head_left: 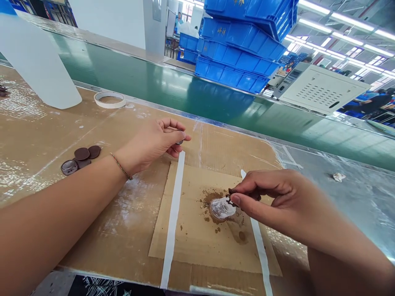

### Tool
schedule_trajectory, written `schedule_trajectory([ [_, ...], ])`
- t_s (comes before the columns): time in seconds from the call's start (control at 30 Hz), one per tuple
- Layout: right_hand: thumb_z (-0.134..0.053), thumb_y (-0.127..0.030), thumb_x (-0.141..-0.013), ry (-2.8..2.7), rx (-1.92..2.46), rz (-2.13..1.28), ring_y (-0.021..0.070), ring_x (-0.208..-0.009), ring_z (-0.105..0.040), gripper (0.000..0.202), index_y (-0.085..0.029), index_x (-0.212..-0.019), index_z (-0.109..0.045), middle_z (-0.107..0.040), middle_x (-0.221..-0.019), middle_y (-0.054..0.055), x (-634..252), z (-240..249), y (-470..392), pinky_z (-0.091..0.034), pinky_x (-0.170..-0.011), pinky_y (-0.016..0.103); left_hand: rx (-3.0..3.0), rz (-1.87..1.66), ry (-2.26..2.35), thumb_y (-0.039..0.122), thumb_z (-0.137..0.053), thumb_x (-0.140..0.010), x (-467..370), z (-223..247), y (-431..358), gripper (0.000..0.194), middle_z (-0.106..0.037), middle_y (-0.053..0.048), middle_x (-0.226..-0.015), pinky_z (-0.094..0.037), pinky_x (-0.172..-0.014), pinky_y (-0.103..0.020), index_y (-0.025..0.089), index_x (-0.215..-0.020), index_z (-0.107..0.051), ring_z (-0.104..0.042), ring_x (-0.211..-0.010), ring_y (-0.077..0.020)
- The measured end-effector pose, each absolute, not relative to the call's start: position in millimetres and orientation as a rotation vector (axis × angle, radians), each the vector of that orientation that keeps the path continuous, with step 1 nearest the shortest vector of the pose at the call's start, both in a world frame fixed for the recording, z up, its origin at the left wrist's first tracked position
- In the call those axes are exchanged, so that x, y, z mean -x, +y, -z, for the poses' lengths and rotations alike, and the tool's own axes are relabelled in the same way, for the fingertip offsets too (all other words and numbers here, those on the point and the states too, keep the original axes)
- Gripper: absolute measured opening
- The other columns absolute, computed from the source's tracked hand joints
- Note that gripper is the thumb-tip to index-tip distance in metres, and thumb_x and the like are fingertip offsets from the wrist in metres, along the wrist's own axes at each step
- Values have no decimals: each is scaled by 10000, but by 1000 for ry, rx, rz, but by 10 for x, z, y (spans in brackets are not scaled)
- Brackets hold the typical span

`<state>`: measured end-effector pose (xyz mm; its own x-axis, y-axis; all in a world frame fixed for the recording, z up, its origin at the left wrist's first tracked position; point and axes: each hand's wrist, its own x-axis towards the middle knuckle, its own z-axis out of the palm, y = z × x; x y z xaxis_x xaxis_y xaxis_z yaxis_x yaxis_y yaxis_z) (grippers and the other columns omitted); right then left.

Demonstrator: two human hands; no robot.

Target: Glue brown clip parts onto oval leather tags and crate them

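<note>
My left hand [166,137] is closed on a small round dark disc [179,142], just above the top of the left white tape strip [175,201]. My right hand [262,195] pinches a small dark brown piece [231,199] over the right side of a whitish wet patch [220,208]. That patch lies on a cardboard sheet [197,246], with brown spots spattered around it. A second tape strip [261,246] runs down the sheet's right side, partly behind my right hand. Several dark brown oval discs [82,153] lie on the table at the left.
A white tape roll [110,100] and a translucent bottle [46,65] stand at the upper left. Beyond the table runs a green conveyor belt [129,74] with stacked blue crates [234,53] and a pale metal box [322,88]. A crumpled white scrap [338,177] lies at right.
</note>
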<state>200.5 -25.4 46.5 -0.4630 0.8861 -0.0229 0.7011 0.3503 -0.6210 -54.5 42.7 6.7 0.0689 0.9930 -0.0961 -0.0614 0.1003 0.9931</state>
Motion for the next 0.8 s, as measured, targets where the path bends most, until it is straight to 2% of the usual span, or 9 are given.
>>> schedule_trajectory([
  [0.13, -680, -325, -851, -2315, 1405, -854, 127, -482, -596, 156, -243, -734, -743, -663, -584, -12, -1990, -441, -240, -407, -392, 213, -1141, -1140, 1146, 118, -679, -820, 547, -60, 415, 174, -743, -71, -991, -520, -545, -217, 140, -979, -611, -572, -524, -62],
  [0.27, -682, -326, -850, -2319, 1393, -876, 117, -478, -582, 167, -242, -716, -735, -660, -588, -14, -1972, -411, -230, -410, -393, 204, -1153, -1171, 1131, 157, -705, -809, 544, -72, 410, 175, -718, -84, -1045, -531, -561, -218, 122, -976, -664, -578, -567, -64],
  [0.47, -723, -293, -834, -2153, 1367, -806, 120, -516, -590, 111, -240, -739, -743, -674, -619, 4, -1987, -502, -264, -423, -422, 200, -1138, -1125, 916, 64, -705, -762, 551, -101, 388, 280, -677, -32, -1037, -575, -778, -215, 144, -1030, -722, -645, -775, -82],
  [0.6, -788, -274, -810, -1864, 1140, -987, 95, -525, -572, 92, -241, -743, -735, -670, -655, -1, -2009, -559, -232, -464, -454, 170, -1166, -1100, 790, 130, -742, -788, 549, -96, 359, 325, -672, -16, -1055, -587, -845, -247, 187, -1108, -729, -663, -827, -91],
  [0.8, -772, -344, -869, -1664, 1071, -1075, 74, -563, -579, 105, -251, -824, -752, -684, -736, -6, -2097, -418, -84, -497, -520, 166, -1099, -1038, 679, 231, -815, -775, 439, -126, 218, 384, -683, -16, -1100, -598, -820, -272, 222, -1145, -713, -692, -839, -121],
])
